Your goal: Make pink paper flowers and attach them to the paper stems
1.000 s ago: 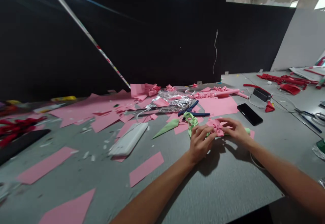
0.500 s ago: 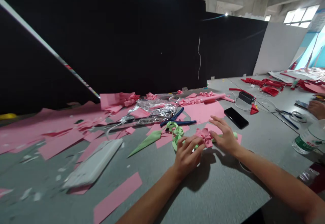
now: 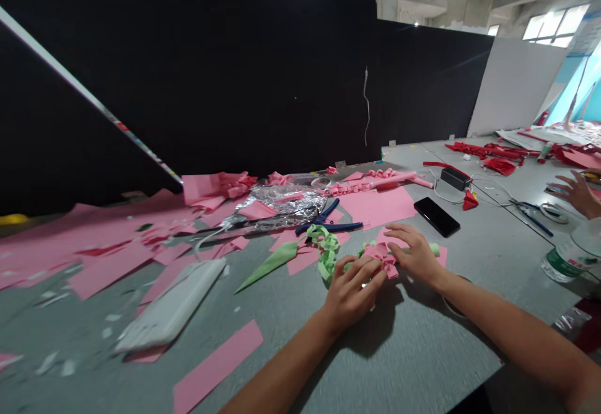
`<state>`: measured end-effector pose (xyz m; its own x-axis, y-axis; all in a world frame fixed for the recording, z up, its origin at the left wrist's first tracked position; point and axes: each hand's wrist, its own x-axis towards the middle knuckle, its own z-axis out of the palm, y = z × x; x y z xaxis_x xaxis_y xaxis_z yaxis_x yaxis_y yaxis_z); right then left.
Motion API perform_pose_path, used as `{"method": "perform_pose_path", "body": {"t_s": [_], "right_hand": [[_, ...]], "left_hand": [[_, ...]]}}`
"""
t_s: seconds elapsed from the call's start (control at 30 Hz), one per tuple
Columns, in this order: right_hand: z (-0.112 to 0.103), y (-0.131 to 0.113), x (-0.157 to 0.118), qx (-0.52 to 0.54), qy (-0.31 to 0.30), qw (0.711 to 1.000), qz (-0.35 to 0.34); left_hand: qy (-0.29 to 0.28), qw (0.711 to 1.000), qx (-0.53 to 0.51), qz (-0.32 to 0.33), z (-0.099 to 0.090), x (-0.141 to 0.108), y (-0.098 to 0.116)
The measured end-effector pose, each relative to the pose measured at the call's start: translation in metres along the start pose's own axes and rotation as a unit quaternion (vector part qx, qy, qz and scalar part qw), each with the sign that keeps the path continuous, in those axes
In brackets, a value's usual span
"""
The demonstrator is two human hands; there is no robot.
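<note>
A folded pink paper flower (image 3: 381, 256) lies low over the table between my hands. My left hand (image 3: 353, 294) has its fingers curled at the flower's near left edge, and its fingertips hide part of the hold. Across from it, my right hand (image 3: 414, 255) has its thumb beside the flower and its fingers stretched and spread. Curled light green paper strips (image 3: 323, 246) run out from behind my left hand, beside a pointed green paper piece (image 3: 268, 266). A green paper end (image 3: 436, 250) shows past my right hand.
Blue-handled pliers (image 3: 328, 226), crinkled foil film (image 3: 286, 202) and pink paper scraps (image 3: 113, 270) lie behind and left. A white power bank (image 3: 173, 307) sits left. A black phone (image 3: 436, 217), water bottle (image 3: 566, 260) and another person's hand (image 3: 580, 195) are right.
The pink flower has turned slightly between my hands, and my left hand has shifted a little right. At the far right, the other person's hand has spread its fingers.
</note>
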<state>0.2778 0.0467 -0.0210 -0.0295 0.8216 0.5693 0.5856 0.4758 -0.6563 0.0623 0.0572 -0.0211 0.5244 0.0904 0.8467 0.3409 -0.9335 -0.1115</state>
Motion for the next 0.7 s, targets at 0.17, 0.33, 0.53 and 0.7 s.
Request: {"method": "perform_pose_path", "body": {"t_s": [0.17, 0.33, 0.53, 0.7], "right_hand": [[0.0016, 0.0024, 0.0, -0.004, 0.007, 1.0, 0.012], [0.0, 0.0031, 0.0013, -0.008, 0.011, 1.0, 0.015], [0.0012, 0.0026, 0.0014, -0.013, 0.013, 1.0, 0.019], [-0.0048, 0.0031, 0.0071, -0.019, 0.02, 0.999, 0.026]], "left_hand": [[0.002, 1.0, 0.001, 0.0, 0.0007, -0.0004, 0.0002], [-0.002, 1.0, 0.0, -0.007, 0.0, 0.001, 0.0003], [0.003, 1.0, -0.001, -0.002, -0.0002, 0.0021, 0.0004], [0.006, 1.0, -0.005, -0.005, -0.0003, 0.0032, -0.0002]]}}
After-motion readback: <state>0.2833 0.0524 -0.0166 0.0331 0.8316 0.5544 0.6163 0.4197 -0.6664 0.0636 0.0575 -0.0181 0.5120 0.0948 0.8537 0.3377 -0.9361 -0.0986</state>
